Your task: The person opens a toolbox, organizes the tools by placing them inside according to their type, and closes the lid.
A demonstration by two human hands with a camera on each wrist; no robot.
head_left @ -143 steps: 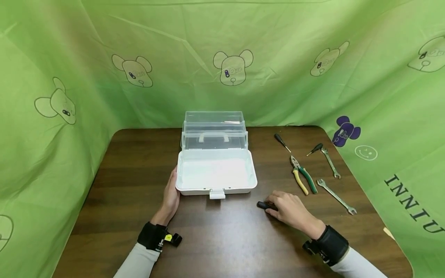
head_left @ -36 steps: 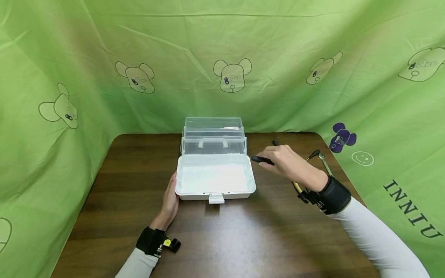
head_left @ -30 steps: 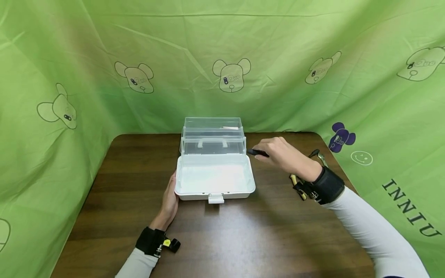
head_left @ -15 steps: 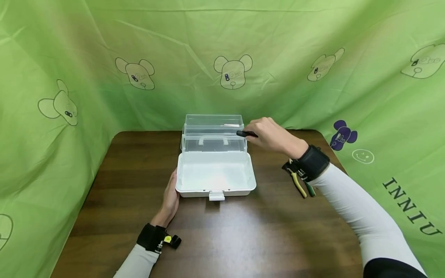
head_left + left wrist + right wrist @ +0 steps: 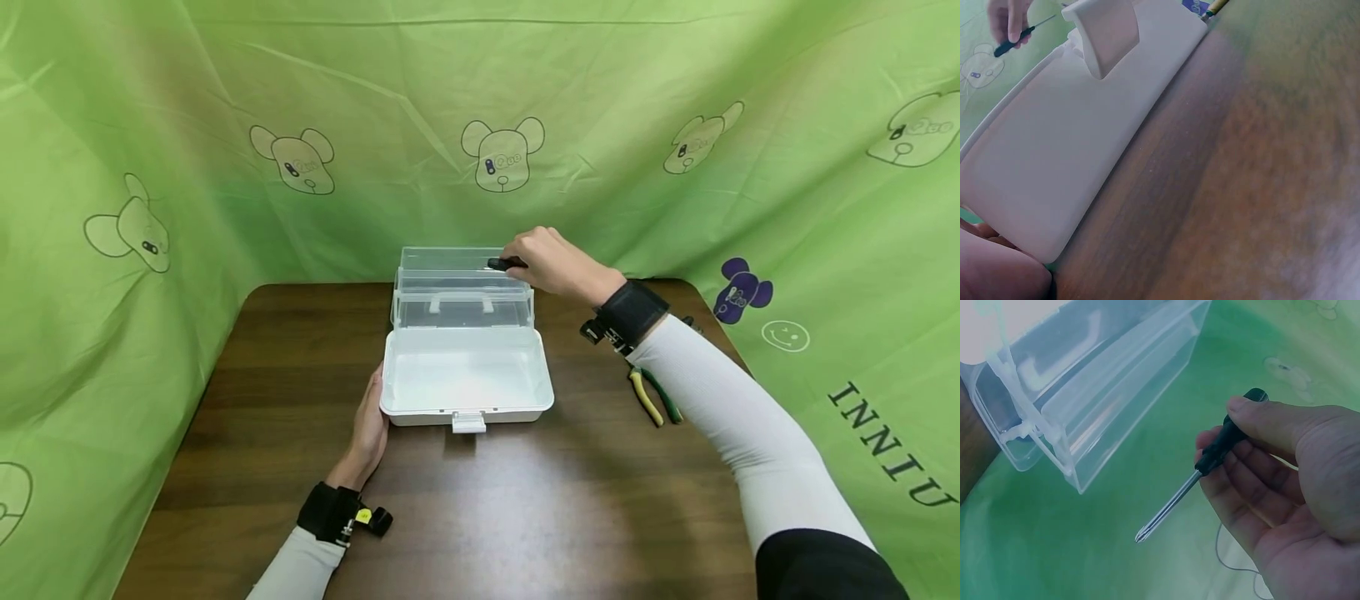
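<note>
My right hand (image 5: 551,262) pinches the black handle of a small screwdriver (image 5: 1225,440) between thumb and fingers. Its bare metal shaft ends in a cross-shaped tip, seen in the right wrist view. This hand is at the right end of the clear stepped trays (image 5: 461,308) of a white toolbox (image 5: 468,415), and the screwdriver is apart from them in the right wrist view. The toolbox stands unfolded, its white base in front and its front latch (image 5: 468,422) hanging out. My left hand (image 5: 369,429) rests along the base's left side with fingers fairly straight.
Pliers with yellow and green handles (image 5: 651,396) lie on the brown table (image 5: 300,350) right of the toolbox, partly under my right sleeve. A black handle (image 5: 692,323) shows beyond the sleeve. A green printed cloth (image 5: 360,208) hangs behind the table.
My right hand has lifted the screwdriver from the table's front and carried it up, back and left to the clear trays. The left hand has stayed at the toolbox's side.
</note>
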